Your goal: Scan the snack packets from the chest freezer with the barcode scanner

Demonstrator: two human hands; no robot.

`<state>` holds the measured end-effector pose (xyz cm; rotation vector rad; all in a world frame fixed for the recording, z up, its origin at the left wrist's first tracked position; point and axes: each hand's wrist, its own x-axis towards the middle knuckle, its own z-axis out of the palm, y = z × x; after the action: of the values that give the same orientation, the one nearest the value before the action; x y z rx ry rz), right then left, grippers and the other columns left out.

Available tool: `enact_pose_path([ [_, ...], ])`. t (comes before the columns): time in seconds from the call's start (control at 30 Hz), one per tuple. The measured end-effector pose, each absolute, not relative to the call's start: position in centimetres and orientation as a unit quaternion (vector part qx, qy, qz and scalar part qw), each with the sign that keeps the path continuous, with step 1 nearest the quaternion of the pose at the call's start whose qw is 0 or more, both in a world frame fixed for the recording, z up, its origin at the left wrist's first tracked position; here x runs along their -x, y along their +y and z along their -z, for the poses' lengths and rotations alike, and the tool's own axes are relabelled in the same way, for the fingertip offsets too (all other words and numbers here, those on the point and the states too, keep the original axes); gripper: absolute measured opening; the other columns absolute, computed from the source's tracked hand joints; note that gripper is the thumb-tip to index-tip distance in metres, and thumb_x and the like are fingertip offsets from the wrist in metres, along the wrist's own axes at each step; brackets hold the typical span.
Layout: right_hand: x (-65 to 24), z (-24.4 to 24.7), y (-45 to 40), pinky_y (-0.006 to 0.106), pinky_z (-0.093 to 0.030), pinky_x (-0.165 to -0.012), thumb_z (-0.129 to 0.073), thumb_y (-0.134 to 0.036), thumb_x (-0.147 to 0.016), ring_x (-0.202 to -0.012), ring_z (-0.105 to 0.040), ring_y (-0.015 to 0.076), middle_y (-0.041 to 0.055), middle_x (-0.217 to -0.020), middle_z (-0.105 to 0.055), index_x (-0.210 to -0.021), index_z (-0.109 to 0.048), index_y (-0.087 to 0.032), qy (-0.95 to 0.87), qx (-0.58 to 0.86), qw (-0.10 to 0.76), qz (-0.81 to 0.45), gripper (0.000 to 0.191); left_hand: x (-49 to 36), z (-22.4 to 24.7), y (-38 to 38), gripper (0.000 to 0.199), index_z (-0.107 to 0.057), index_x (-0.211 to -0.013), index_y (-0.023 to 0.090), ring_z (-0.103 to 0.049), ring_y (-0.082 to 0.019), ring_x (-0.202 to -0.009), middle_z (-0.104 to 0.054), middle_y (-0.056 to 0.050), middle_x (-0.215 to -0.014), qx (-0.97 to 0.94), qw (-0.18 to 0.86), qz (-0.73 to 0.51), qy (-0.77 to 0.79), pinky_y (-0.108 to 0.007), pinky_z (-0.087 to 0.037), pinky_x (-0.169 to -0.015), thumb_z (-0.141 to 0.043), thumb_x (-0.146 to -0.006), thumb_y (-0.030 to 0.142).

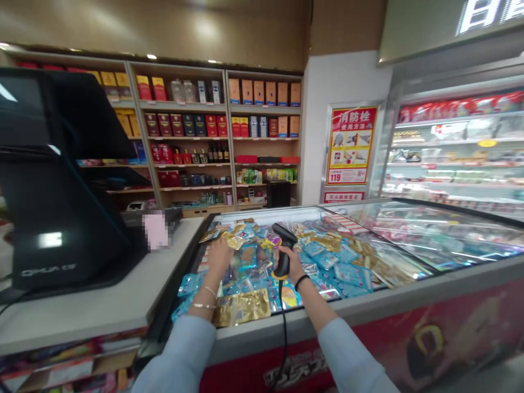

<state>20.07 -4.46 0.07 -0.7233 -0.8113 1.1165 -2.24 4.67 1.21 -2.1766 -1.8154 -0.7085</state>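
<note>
My right hand (pixel 290 264) is wrapped round the grip of a black barcode scanner (pixel 285 233). The scanner's head points up and to the left, and its cable hangs down over the front edge. To the left, my left hand (pixel 220 256) is closed at the edge of a shiny gold packet (pixel 234 240); its fingertips are partly hidden. Many blue packets (pixel 248 256) and gold packets lie heaped beneath both hands on the glass top of a chest freezer (pixel 303 314). A larger gold packet (pixel 242 307) lies near the front edge, beside my left wrist.
A black checkout terminal (pixel 49 218) stands on the white counter (pixel 102 297) to the left. Shelves (pixel 184 106) of boxes and bottles line the back wall. A lit display fridge (pixel 458 147) is at the right. Freezer glass extends to the right.
</note>
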Motion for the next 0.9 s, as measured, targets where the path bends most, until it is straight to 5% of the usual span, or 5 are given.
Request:
enact_pose_path([
  [0.2, -18.3, 0.9, -1.7, 0.025, -0.041, -0.032, -0.072, -0.040, -0.059, -0.031, -0.049, 0.0132, -0.0037, -0.044, -0.056, -0.068, -0.057, -0.020, -0.385, 0.338, 0.675, -0.531, 0.027, 1.3, 0.6, 7.3, 0.046, -0.051, -0.133, 0.009, -0.045, -0.029, -0.134, -0.050, -0.021, -0.143, 0.778, 0.085, 0.194, -0.592, -0.043, -0.034, -0.108, -0.037, -0.089, 0.011],
  [0.43, -18.3, 1.4, -1.4, 0.025, -0.042, -0.033, -0.072, -0.041, -0.060, -0.032, -0.050, 0.0131, -0.0031, -0.045, -0.056, -0.067, -0.058, -0.019, -0.379, 0.348, 0.665, -0.541, 0.027, 0.7, 2.1, 8.8, 0.057, -0.048, -0.140, 0.016, -0.041, -0.029, -0.139, -0.043, -0.018, -0.149, 0.825, 0.009, 0.130, -0.550, -0.046, -0.022, -0.116, -0.042, -0.093, 0.048],
  [0.7, -18.5, 1.2, -1.7, 0.026, -0.043, -0.034, -0.071, -0.039, -0.062, -0.034, -0.052, 0.0143, -0.0024, -0.047, -0.056, -0.067, -0.059, -0.019, -0.373, 0.339, 0.675, -0.538, 0.024, -1.7, 0.9, 5.1, 0.055, -0.070, -0.114, 0.017, -0.061, -0.030, -0.116, -0.071, -0.017, -0.112, 0.853, 0.080, 0.141, -0.497, -0.043, -0.021, -0.117, -0.039, -0.092, 0.057],
  [0.8, -18.8, 1.2, -1.6, 0.026, -0.042, -0.034, -0.070, -0.039, -0.062, -0.033, -0.050, 0.0134, -0.0028, -0.046, -0.055, -0.066, -0.058, -0.019, -0.369, 0.335, 0.679, -0.539, 0.023, -1.9, -0.5, 4.0, 0.053, -0.075, -0.096, 0.015, -0.067, -0.027, -0.096, -0.074, -0.015, -0.092, 0.833, 0.101, 0.159, -0.519, -0.044, -0.023, -0.115, -0.031, -0.097, 0.046],
  [0.9, -19.1, 1.4, -1.4, 0.025, -0.041, -0.034, -0.070, -0.038, -0.061, -0.034, -0.050, 0.0131, -0.0030, -0.047, -0.057, -0.069, -0.059, -0.019, -0.359, 0.334, 0.682, -0.543, 0.023, -0.3, -1.2, 4.5, 0.044, -0.071, -0.102, 0.011, -0.065, -0.028, -0.101, -0.071, -0.018, -0.099, 0.748, 0.124, 0.223, -0.612, -0.047, -0.028, -0.111, -0.034, -0.096, 0.033],
])
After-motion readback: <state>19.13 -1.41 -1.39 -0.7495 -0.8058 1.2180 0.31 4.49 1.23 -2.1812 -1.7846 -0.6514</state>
